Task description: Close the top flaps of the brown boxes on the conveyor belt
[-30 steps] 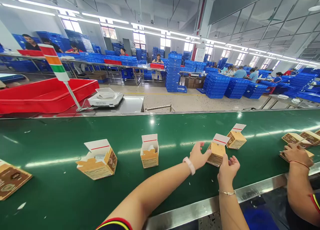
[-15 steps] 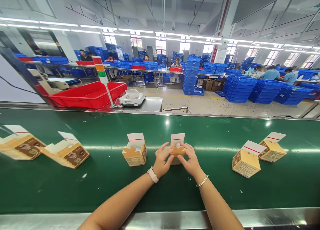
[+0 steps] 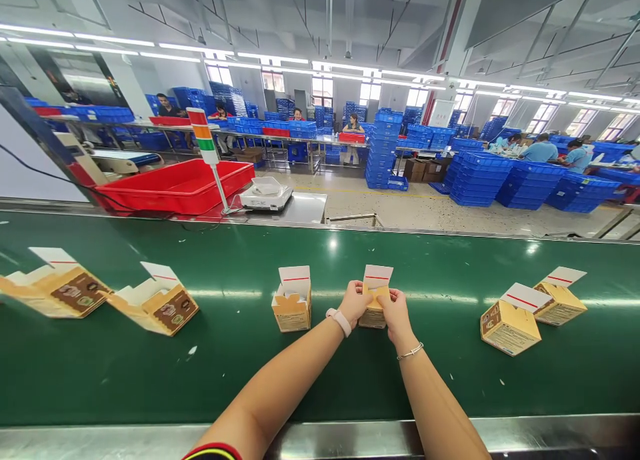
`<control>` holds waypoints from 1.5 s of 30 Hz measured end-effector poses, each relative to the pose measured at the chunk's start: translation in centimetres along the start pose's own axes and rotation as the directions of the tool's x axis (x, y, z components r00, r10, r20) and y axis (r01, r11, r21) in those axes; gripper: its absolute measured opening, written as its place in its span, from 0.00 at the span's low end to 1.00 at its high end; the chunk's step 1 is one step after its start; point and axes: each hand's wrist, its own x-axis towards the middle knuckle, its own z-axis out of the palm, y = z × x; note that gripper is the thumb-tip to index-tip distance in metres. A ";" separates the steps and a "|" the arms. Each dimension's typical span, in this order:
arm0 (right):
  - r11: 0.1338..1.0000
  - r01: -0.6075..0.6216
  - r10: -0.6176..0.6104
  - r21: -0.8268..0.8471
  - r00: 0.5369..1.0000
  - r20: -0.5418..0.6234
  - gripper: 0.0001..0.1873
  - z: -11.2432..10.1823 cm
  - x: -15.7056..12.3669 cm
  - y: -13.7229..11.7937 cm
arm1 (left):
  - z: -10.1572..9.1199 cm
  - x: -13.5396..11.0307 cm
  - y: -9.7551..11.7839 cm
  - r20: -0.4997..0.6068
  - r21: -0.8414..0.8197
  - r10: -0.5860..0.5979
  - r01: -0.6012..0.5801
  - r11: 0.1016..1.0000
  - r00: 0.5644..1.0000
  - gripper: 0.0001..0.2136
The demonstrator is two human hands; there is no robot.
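A: Can you make out the carton [image 3: 374,317] between the hands?

B: Only partly, the left hand [image 3: 354,303] and right hand [image 3: 395,313] hide most of it

A: And those far workers [image 3: 539,151]?

B: Too small to tell what they're handling, and the leftmost box [image 3: 55,290] runs off the left edge
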 end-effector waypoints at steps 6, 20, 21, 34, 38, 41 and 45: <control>0.995 -0.102 0.102 0.002 0.995 0.010 0.17 -0.8 1.4 -0.8 | -0.3 -2.5 0.1 -0.014 0.063 0.065 -0.064 0.996 0.998 0.18; 0.614 0.776 -0.736 -0.144 0.628 0.251 0.24 1.2 -4.1 -0.3 | -12.2 -3.8 -1.4 -0.249 0.499 0.784 -0.618 0.608 0.569 0.16; 0.617 0.783 -0.700 -0.080 0.592 0.401 0.24 2.3 -4.4 0.0 | -12.2 -3.1 -1.7 -0.179 0.498 0.771 -0.619 0.607 0.612 0.14; 0.934 0.346 -0.333 -0.086 0.933 0.136 0.15 7.4 -3.3 2.4 | -10.1 0.3 -1.2 -0.299 0.164 0.368 -0.332 0.929 0.880 0.10; 0.981 0.181 -0.176 -0.069 0.982 0.071 0.18 7.2 -2.5 2.7 | -9.2 1.4 -0.9 -0.191 0.053 0.196 -0.189 0.980 0.962 0.15; 0.993 0.099 -0.094 -0.067 0.993 0.074 0.21 6.7 -2.2 2.4 | -8.0 1.5 -0.3 -0.092 0.007 0.115 -0.115 0.993 0.989 0.13; 0.995 0.032 -0.022 -0.090 0.993 0.114 0.22 5.9 -1.5 1.5 | -6.8 0.3 0.4 -0.066 -0.005 0.080 -0.080 0.997 0.995 0.10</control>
